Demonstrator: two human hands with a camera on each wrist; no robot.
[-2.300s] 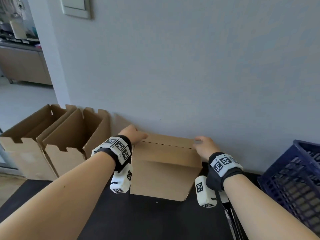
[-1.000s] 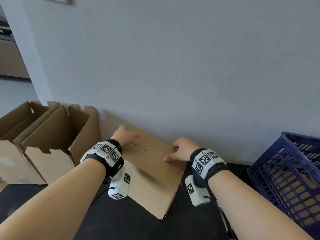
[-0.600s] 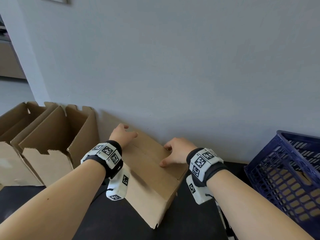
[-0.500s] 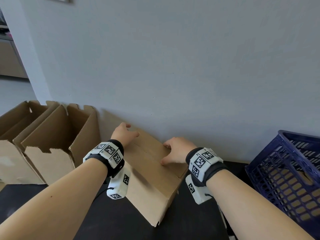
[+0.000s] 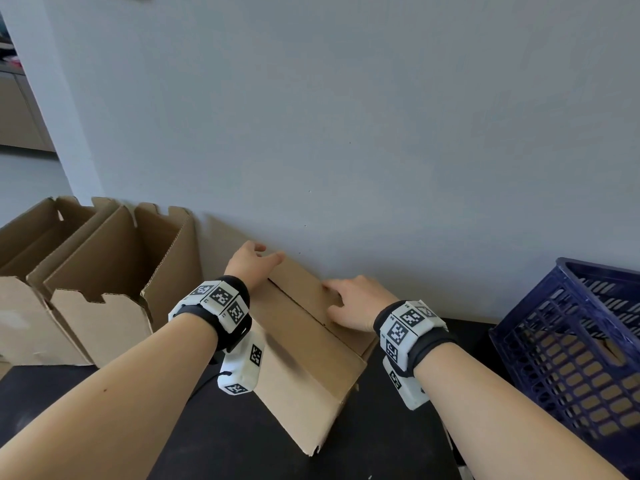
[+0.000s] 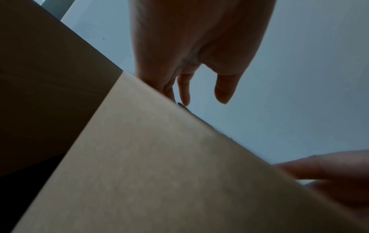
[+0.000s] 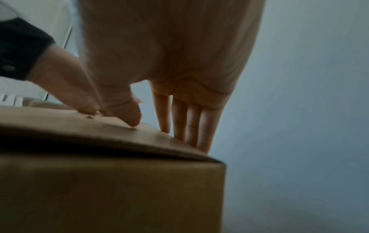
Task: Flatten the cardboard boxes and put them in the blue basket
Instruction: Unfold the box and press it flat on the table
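Under my forearms lies a black tabletop (image 5: 214, 441) pushed up against a plain pale grey wall (image 5: 346, 116); at far left a doorway gives onto another room with pale wooden cabinets (image 5: 17, 112). My left hand (image 5: 250, 263) rests on the far left corner of the closed cardboard box (image 5: 304, 362), fingers loose and spread, not curled round anything; from the left wrist its fingertips (image 6: 184, 94) hang past the box's top edge. My right hand (image 5: 356, 303) lies flat on the top flaps, fingers straight and together, thumb (image 7: 127, 110) pressing the cardboard near the seam. Neither hand clamps the box; both only touch it from above. It stands on the table between my wrists, turned at an angle, its far edge near the wall. I count three boxes: this one and two open boxes (image 5: 104, 282) side by side at the left. One blue basket (image 5: 568, 341) stands at the right, with brown cardboard showing through its lattice.
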